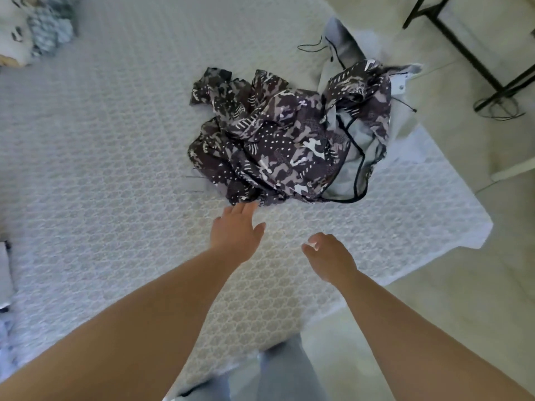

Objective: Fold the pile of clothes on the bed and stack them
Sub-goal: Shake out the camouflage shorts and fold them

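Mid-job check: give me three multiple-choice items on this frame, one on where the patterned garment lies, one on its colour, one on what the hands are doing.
1. Where does the patterned garment lie?
A. on the floor
B. on the bed, near its right edge
C. on the chair

2. What are its colours?
A. dark with white and grey print
B. plain red
C. yellow stripes

3. What do the hands hold?
A. both grip the garment
B. the right grips a cord
C. nothing

Answers: 1 B, it rests crumpled on the quilted cover beside a pale garment. 2 A, white dots and shapes show on dark cloth. 3 C, the left hand reaches open toward its near edge and the right hand hangs empty.
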